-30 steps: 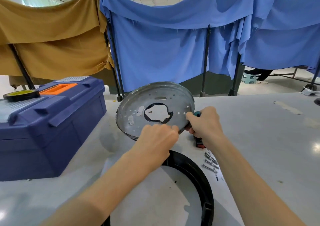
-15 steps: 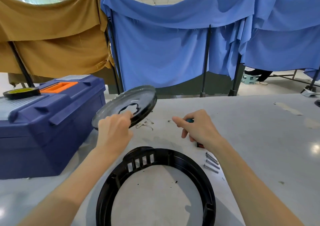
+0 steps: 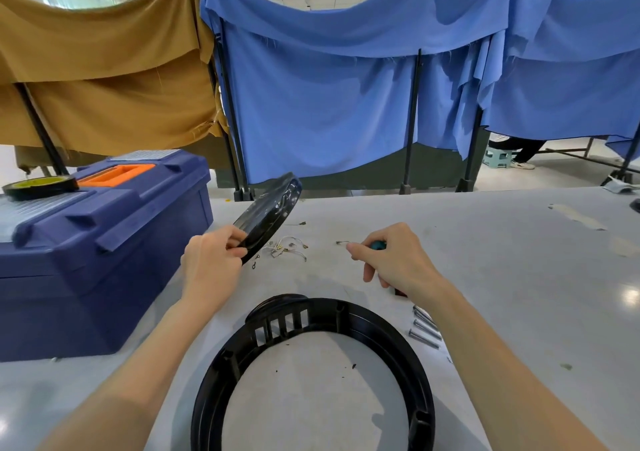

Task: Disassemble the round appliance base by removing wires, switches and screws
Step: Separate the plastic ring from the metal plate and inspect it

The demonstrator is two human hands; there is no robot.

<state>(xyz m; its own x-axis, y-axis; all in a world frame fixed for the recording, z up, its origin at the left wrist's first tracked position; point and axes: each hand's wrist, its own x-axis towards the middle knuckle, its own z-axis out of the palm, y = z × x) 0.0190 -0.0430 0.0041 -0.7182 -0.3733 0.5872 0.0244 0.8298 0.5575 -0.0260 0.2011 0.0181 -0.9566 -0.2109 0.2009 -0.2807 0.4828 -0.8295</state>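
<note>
The dark round metal plate (image 3: 273, 208) of the appliance base was up off the counter (image 3: 502, 260), tilted steeply and seen almost edge-on. The left hand (image 3: 213, 263) pinched it by its lower rim alone. The other part of the base, a black plastic ring (image 3: 280, 322) with a slotted vent, lay flat on the counter near the person. The right hand (image 3: 398, 263) was clenched round a teal-handled screwdriver (image 3: 377, 244); its shaft was hidden under the hand.

The likeliest trouble was the plate slipping. A pinch on one edge gave little hold on a wide, tilted disc, and it could drop onto the thin loose wires (image 3: 284, 246) lying just beneath it or knock the blue plastic toolbox (image 3: 104, 243) close by. The wires and their small terminals were scattered, so a sweep of the plate could flick one away. The long silver screws (image 3: 424, 326) lay just beside the right forearm and could be rolled away if that arm slid outward. The hidden screwdriver tip could scrape the counter or catch the ring.

No brand, label or writing could be read. The toolbox showed only an orange handle, the roll of black tape (image 3: 41, 184) on its lid only a yellow-green core, and the blue cloth screens (image 3: 329, 104) behind were plain.
</note>
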